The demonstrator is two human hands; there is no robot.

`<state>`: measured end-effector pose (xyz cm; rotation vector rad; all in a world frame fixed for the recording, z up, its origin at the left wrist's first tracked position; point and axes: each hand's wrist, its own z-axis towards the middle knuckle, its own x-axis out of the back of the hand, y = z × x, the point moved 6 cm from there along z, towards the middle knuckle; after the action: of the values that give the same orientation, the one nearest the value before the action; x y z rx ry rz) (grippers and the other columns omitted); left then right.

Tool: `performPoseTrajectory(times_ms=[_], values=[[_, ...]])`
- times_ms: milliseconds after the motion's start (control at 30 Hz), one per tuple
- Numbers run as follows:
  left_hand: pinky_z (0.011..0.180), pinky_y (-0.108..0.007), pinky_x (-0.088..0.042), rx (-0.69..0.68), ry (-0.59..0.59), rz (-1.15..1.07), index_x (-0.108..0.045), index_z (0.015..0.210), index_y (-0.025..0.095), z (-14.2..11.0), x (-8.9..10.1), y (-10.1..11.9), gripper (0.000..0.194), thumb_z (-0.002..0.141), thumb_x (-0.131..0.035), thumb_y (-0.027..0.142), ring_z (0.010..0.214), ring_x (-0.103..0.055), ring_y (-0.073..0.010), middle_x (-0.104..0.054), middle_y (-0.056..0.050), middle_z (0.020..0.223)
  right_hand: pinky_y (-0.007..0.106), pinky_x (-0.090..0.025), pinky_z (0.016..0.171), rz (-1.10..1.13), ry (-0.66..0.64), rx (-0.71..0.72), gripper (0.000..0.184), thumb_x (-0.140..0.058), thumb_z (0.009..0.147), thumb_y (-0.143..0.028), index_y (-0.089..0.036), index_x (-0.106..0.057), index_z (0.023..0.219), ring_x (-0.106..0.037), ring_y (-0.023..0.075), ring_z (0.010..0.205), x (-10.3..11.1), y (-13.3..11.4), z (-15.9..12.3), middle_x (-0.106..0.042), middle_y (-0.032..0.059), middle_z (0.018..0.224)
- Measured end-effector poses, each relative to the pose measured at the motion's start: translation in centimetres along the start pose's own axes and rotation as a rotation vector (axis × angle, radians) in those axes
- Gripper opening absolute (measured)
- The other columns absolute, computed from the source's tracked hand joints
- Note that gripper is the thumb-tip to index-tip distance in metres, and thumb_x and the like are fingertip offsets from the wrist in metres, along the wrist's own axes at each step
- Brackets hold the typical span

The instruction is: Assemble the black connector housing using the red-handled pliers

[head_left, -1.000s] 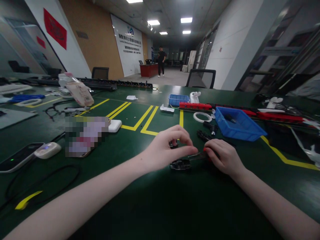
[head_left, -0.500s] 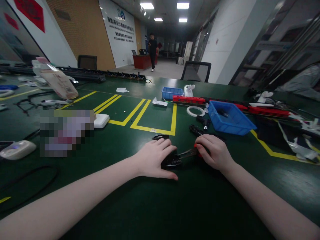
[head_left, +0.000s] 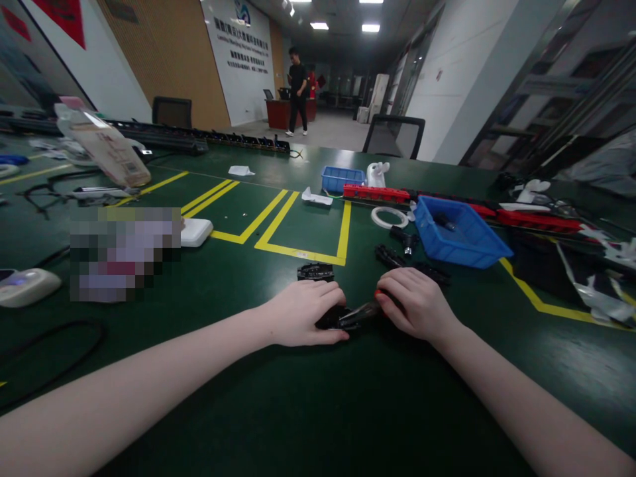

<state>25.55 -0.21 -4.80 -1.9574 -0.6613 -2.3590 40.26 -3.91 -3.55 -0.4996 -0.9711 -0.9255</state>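
My left hand is closed over a small black plastic part on the green table, its thumb along the near side. Much of that part is hidden under the palm and fingers. In my right hand are pliers with red handles, mostly covered by the fingers. Their metal jaws point left and meet the black part's right end; whether they grip it cannot be made out. Another black part lies just beyond my left fingers. More black pieces lie beyond my right hand.
A blue bin with a dark item inside stands at the right, near a white ring. Red strips run behind it. On the left are a bottle, a white box and a mouse. Someone walks in the background.
The pliers and my right hand have shifted slightly left. My left thumb has drawn in closer to the black part. The black part beyond my left fingers shows more fully.
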Motion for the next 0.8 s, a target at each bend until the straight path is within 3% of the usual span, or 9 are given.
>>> performPoseTrajectory(times_ms=[400, 567, 800], values=[[0.064, -0.026, -0.041, -0.059, 0.039, 0.069, -0.048, 0.095, 0.018, 0.0, -0.25, 0.08, 0.035, 0.082, -0.054, 0.05, 0.08, -0.057, -0.0158, -0.058, -0.002, 0.091, 0.032, -0.043, 0.064, -0.026, 0.073, 0.072, 0.016, -0.044, 0.087, -0.024, -0.018, -0.056, 0.078, -0.057, 0.0174, 0.07, 0.29, -0.53, 0.21, -0.063, 0.0074, 0.077], [0.064, -0.025, -0.042, -0.054, 0.037, 0.052, -0.047, 0.098, 0.017, -0.02, -0.23, 0.02, 0.035, 0.083, -0.055, 0.047, 0.079, -0.058, -0.0157, -0.06, -0.002, 0.09, 0.029, -0.042, 0.06, -0.04, 0.03, 0.097, 0.021, -0.041, 0.088, -0.022, -0.017, -0.054, 0.073, -0.054, 0.0153, 0.064, 0.19, -0.97, 0.5, -0.06, 0.0056, 0.07], [0.06, -0.023, -0.042, -0.012, 0.024, -0.01, -0.047, 0.106, 0.016, -0.11, 0.3, 0.13, 0.036, 0.086, -0.053, 0.045, 0.077, -0.059, -0.0147, -0.062, -0.003, 0.094, 0.028, -0.039, 0.058, 0.021, -0.008, 0.027, 0.022, -0.039, 0.089, -0.024, -0.018, -0.053, 0.072, -0.05, 0.0142, 0.06, -0.2, -0.51, 0.51, -0.057, 0.0039, 0.067]])
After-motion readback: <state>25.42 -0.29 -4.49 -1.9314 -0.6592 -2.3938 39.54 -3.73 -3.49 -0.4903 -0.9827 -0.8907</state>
